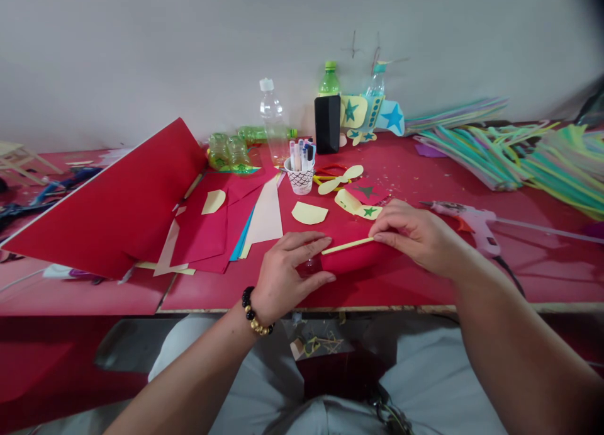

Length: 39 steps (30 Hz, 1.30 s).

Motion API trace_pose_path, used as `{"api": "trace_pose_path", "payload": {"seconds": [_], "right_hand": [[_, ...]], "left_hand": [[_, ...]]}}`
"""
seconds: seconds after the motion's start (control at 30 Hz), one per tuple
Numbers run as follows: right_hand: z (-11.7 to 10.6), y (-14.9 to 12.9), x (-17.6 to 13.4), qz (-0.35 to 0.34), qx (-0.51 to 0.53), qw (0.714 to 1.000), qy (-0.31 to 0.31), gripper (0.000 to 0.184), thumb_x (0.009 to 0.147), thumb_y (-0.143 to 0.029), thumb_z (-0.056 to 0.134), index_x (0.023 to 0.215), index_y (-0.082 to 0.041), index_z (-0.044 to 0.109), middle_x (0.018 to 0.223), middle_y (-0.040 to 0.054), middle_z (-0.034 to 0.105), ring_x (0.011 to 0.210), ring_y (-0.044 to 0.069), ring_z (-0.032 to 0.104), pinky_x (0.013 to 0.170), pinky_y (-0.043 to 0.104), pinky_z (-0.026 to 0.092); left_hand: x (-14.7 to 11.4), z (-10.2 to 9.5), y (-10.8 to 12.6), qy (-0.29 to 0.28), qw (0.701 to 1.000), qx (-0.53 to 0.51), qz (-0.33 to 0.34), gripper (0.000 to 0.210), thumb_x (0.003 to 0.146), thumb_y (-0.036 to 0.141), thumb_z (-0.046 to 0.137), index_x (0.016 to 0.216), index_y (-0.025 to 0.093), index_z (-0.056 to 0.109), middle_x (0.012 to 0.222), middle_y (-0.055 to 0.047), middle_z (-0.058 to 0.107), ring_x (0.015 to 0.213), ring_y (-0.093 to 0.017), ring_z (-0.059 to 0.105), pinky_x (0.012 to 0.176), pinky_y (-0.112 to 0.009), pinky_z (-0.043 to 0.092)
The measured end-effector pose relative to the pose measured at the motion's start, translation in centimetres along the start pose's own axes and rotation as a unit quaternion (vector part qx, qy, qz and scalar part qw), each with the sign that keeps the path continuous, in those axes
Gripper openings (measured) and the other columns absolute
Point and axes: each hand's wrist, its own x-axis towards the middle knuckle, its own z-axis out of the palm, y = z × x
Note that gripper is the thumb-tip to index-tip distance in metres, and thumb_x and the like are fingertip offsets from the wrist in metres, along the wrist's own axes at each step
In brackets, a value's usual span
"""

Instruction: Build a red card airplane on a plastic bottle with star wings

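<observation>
A rounded red-covered piece (356,263) lies at the table's front, its left end clear and shiny like a plastic bottle. My left hand (295,265), with a beaded bracelet at the wrist, curls thumb and fingers around that end. Along the top of the red piece runs a narrow pale yellow strip (346,245). My right hand (410,233) pinches the strip's right end between thumb and forefinger. Just beyond the hands lie a yellow paper cutout (309,213) and a yellow paper band with a green star (369,212).
A pink glue gun (472,224) lies to the right, its cord trailing forward. Pens fill a patterned cup (301,178). Behind stand a clear bottle (272,117) and a black phone-like slab (327,125). A red board (123,202) leans left; bundled coloured strips (491,152) lie right.
</observation>
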Motion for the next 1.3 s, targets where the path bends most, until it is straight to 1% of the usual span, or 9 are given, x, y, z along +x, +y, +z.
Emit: {"api": "trace_pose_path", "payload": {"seconds": [0.37, 0.47, 0.67, 0.73, 0.87, 1.0, 1.2, 1.3], "right_hand": [[0.0, -0.2, -0.1, -0.019, -0.022, 1.000, 0.001, 0.017, 0.091, -0.030, 0.056, 0.082, -0.022, 0.068, 0.081, 0.0052, 0.067, 0.081, 0.021, 0.057, 0.076, 0.035, 0.044], [-0.1, -0.3, -0.1, -0.035, -0.038, 0.999, -0.004, 0.017, 0.091, -0.029, 0.055, 0.082, -0.022, 0.067, 0.080, 0.0050, 0.067, 0.081, 0.021, 0.056, 0.077, 0.036, 0.043], [-0.1, -0.7, 0.0, -0.052, -0.063, 0.997, -0.004, 0.016, 0.091, -0.027, 0.055, 0.082, -0.023, 0.067, 0.080, 0.0059, 0.066, 0.081, 0.022, 0.055, 0.076, 0.037, 0.042], [-0.1, -0.8, 0.0, -0.053, -0.066, 0.996, -0.003, 0.016, 0.091, -0.027, 0.054, 0.081, -0.023, 0.067, 0.079, 0.0060, 0.066, 0.080, 0.022, 0.055, 0.076, 0.037, 0.042], [-0.1, -0.8, 0.1, -0.054, -0.075, 0.996, -0.004, 0.017, 0.091, -0.026, 0.054, 0.081, -0.022, 0.067, 0.079, 0.0062, 0.066, 0.080, 0.021, 0.054, 0.075, 0.037, 0.041], [-0.1, -0.8, 0.2, -0.061, -0.082, 0.995, -0.006, 0.017, 0.091, -0.025, 0.053, 0.081, -0.021, 0.066, 0.078, 0.0063, 0.065, 0.079, 0.021, 0.054, 0.076, 0.037, 0.041], [-0.1, -0.9, 0.2, -0.049, -0.076, 0.996, -0.009, 0.016, 0.090, -0.024, 0.054, 0.081, -0.021, 0.066, 0.078, 0.0058, 0.066, 0.079, 0.021, 0.054, 0.076, 0.037, 0.041], [0.0, -0.8, 0.2, -0.044, -0.068, 0.997, -0.008, 0.015, 0.090, -0.024, 0.055, 0.080, -0.021, 0.066, 0.079, 0.0051, 0.066, 0.078, 0.020, 0.053, 0.076, 0.036, 0.041]], "left_hand": [[-0.1, 0.0, 0.0, -0.002, 1.000, 0.006, 0.005, 0.050, 0.078, 0.041, 0.076, 0.123, 0.026, 0.063, 0.123, -0.006, 0.065, 0.110, -0.023, 0.060, 0.095, -0.037, 0.050], [-0.1, 0.0, 0.0, -0.001, 1.000, 0.006, 0.006, 0.049, 0.078, 0.042, 0.076, 0.122, 0.026, 0.064, 0.123, -0.006, 0.065, 0.110, -0.023, 0.060, 0.095, -0.038, 0.050], [0.0, 0.0, -0.1, -0.001, 0.999, 0.023, 0.024, 0.050, 0.081, 0.042, 0.073, 0.126, 0.027, 0.060, 0.122, -0.006, 0.065, 0.109, -0.022, 0.060, 0.094, -0.037, 0.050], [0.0, -0.1, -0.1, -0.013, 0.998, 0.046, 0.039, 0.051, 0.084, 0.043, 0.069, 0.131, 0.028, 0.056, 0.123, -0.006, 0.064, 0.109, -0.023, 0.059, 0.093, -0.037, 0.050], [0.1, -0.5, 0.1, -0.062, 0.990, 0.111, 0.055, 0.052, 0.091, 0.044, 0.059, 0.139, 0.030, 0.048, 0.127, -0.007, 0.059, 0.112, -0.024, 0.056, 0.091, -0.039, 0.050], [0.2, -0.7, 0.4, -0.085, 0.985, 0.142, 0.057, 0.048, 0.093, 0.045, 0.054, 0.138, 0.031, 0.049, 0.129, -0.007, 0.056, 0.113, -0.025, 0.053, 0.090, -0.040, 0.050], [0.4, -1.0, 0.7, -0.106, 0.981, 0.153, 0.049, 0.045, 0.093, 0.044, 0.055, 0.135, 0.032, 0.052, 0.130, -0.007, 0.056, 0.113, -0.025, 0.053, 0.091, -0.040, 0.051], [0.5, -1.1, 0.7, -0.106, 0.982, 0.149, 0.051, 0.044, 0.092, 0.043, 0.056, 0.135, 0.032, 0.053, 0.130, -0.007, 0.056, 0.113, -0.025, 0.053, 0.091, -0.040, 0.051]]}}
